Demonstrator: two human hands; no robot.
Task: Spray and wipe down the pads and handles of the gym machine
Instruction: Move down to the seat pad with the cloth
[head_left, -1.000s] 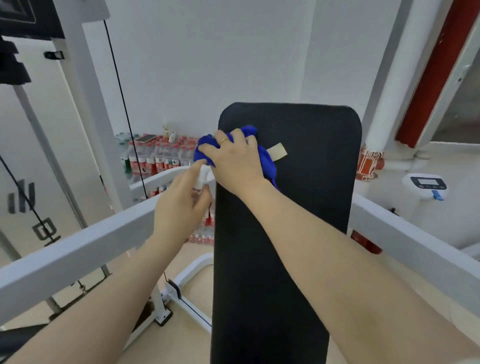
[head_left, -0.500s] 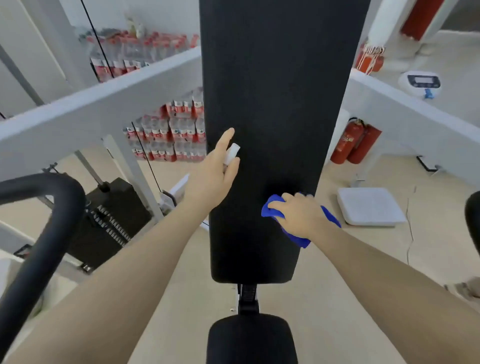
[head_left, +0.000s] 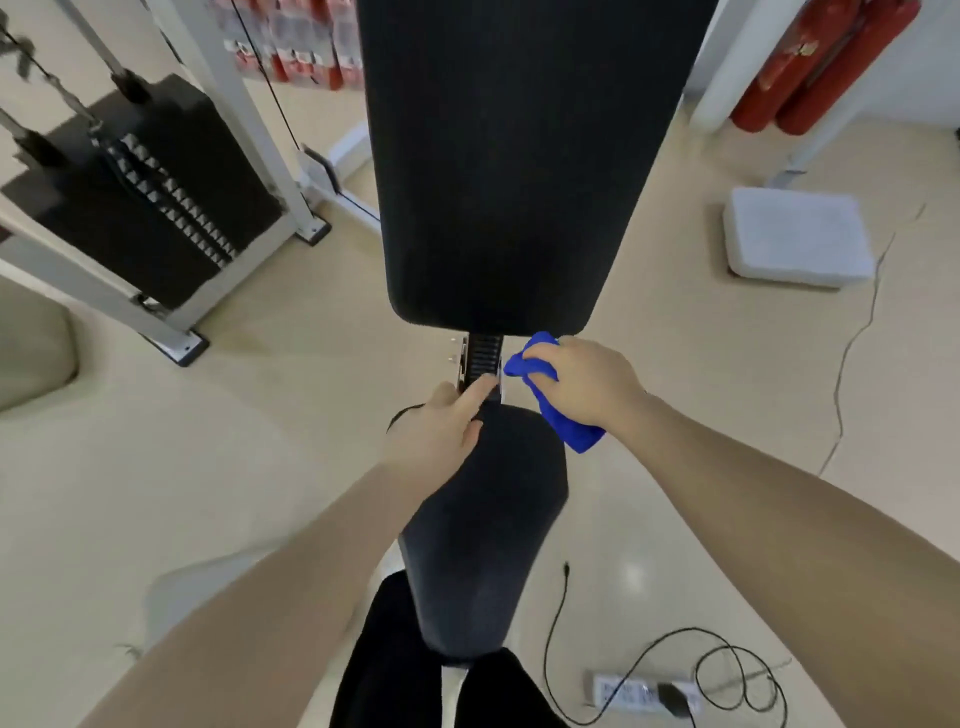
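My right hand (head_left: 587, 384), fingers clamped on the blue cloth (head_left: 550, 400), has slid off the back pad (head_left: 498, 171) toward the near seat pad (head_left: 483, 519); my left hand (head_left: 441, 431), closed, hides the sprayer.

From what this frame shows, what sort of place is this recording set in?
Most likely a small gym: a black weight stack in a white cable frame, a black padded backrest above a black seat pad, and red fire extinguishers.

The right hand (head_left: 587, 382) has carried the blue cloth (head_left: 550, 395) below the back pad (head_left: 514, 156).
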